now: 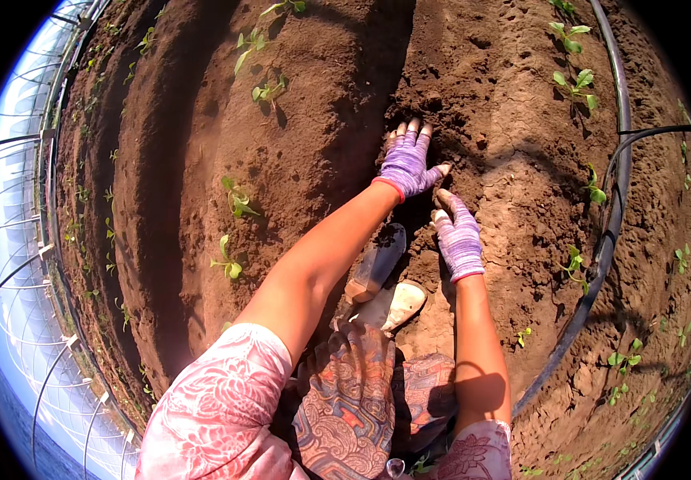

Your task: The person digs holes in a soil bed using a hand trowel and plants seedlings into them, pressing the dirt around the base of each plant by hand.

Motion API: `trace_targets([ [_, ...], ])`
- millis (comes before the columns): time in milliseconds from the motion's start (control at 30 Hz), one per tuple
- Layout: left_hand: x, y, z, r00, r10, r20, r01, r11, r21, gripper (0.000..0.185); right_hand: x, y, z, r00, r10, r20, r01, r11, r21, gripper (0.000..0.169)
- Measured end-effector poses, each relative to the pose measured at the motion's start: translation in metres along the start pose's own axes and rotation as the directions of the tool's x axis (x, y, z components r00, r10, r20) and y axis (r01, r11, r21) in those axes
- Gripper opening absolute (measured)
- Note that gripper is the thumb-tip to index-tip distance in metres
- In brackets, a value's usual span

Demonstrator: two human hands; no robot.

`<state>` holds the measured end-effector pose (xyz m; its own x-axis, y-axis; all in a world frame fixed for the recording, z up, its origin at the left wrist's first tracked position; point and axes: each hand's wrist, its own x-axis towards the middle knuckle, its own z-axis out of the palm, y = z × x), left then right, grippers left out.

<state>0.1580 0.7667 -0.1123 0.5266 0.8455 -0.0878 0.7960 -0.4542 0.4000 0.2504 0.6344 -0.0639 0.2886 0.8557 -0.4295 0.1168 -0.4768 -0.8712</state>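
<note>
Both hands wear purple knitted fingerless gloves, their bare fingers soiled. My left hand lies palm down with spread fingers on dark, loose soil in the furrow. Close to its thumb, lower right, my right hand has its thumb and forefinger near the soil at the furrow's side; whether a little earth is between them cannot be told. Below the hands a trowel-like metal blade, dirty at its tip, lies beside a light-coloured shoe. Patterned trousers cover the person's legs.
Leafy seedlings grow on the ridge to the left and on the right. A dark irrigation hose curves down the right side, with a thinner black tube joining it. Greenhouse hoops stand at the far left.
</note>
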Motion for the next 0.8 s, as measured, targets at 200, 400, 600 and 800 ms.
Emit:
trace_targets([
  [200, 0.02, 0.043, 0.001, 0.991, -0.075, 0.114, 0.082, 0.995, -0.052, 0.076, -0.034, -0.043, -0.03, 0.986, 0.155, 0.054, -0.162, 0.861, 0.483, 0.037],
  [400, -0.031, 0.03, 0.013, 0.972, -0.1, 0.214, 0.158, 0.95, -0.27, 0.061, -0.041, -0.056, -0.059, 0.996, 0.085, -0.037, -0.05, 0.825, 0.562, 0.034],
  [600, -0.059, 0.035, 0.004, 0.93, -0.045, 0.366, 0.112, 0.98, -0.165, 0.049, -0.028, -0.048, -0.045, 0.992, 0.123, -0.036, -0.076, 0.791, 0.607, 0.036],
  [800, -0.055, 0.0, 0.013, 0.876, -0.198, 0.44, 0.394, 0.82, -0.415, 0.056, -0.007, -0.033, -0.003, 0.959, 0.283, 0.028, -0.219, 0.671, 0.709, 0.036],
])
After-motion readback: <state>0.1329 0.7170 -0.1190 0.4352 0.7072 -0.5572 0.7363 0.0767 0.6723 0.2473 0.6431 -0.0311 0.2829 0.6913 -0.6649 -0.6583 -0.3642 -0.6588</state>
